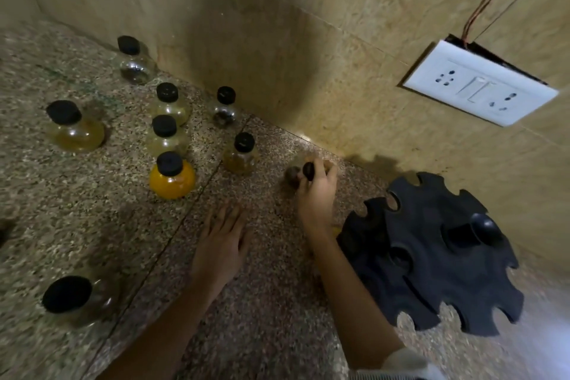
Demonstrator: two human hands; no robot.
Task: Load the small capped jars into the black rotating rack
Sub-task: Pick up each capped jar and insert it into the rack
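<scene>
While the left grip lies flat with fingers straight on the speckled desk, the right grip is clamped round a small capped jar at mid-frame, near the black rack at lower right. Eight other jars stand across the left half.

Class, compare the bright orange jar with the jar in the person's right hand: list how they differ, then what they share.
The orange jar stands free on the counter; the held jar is gripped by the right hand. The orange jar is upright; the held jar looks tilted. The orange jar's filling is bright orange; the held jar looks brownish, though blurred. Both have black caps.
</scene>
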